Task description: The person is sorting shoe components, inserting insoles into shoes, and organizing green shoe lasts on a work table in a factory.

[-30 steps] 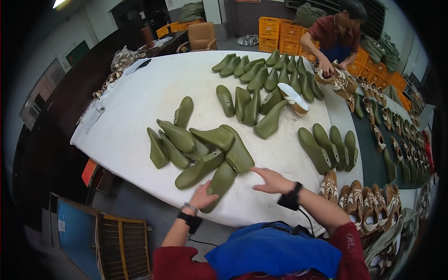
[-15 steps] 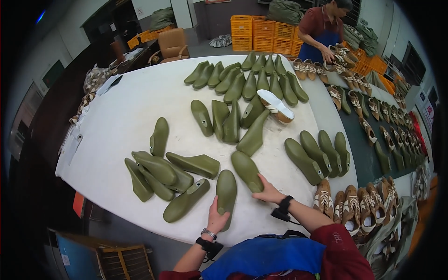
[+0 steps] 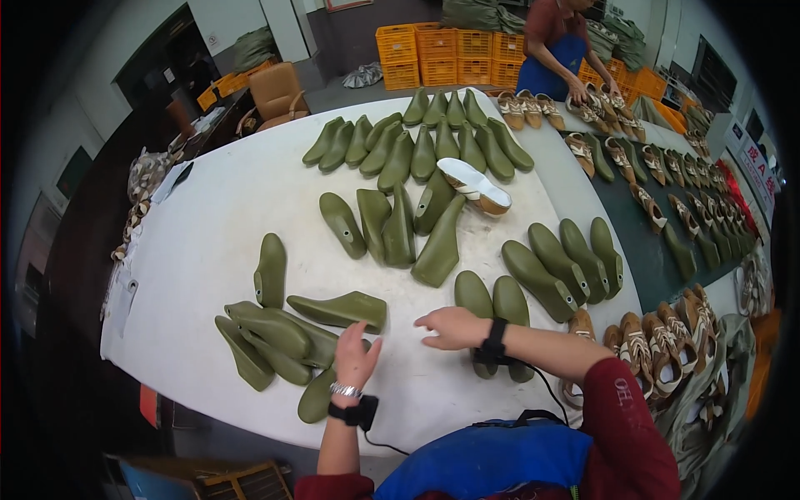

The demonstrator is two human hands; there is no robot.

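My left hand (image 3: 355, 360) holds nothing, its fingers apart, above a green shoe last (image 3: 317, 398) that it partly hides. My right hand (image 3: 454, 328) is empty too, with fingers stretched to the left over the bare white tabletop. Under my right wrist and hand stand two green lasts side by side, one left (image 3: 473, 293) and one right (image 3: 511, 302), partly covered. Beside my left hand lies a loose heap of lasts (image 3: 287, 333), with another last (image 3: 340, 310) on its side just beyond the fingers.
Rows of green lasts (image 3: 423, 154) fill the table's far part, with a white-soled shoe (image 3: 475, 185) lying near them. A row of lasts (image 3: 537, 279) stands to the right. Brown-and-white shoes (image 3: 633, 350) crowd the near right edge. A co-worker (image 3: 554, 50) handles shoes beyond.
The two lasts I held are now standing together at the right, released. Both hands have moved to the left, away from them. The view has shifted slightly.
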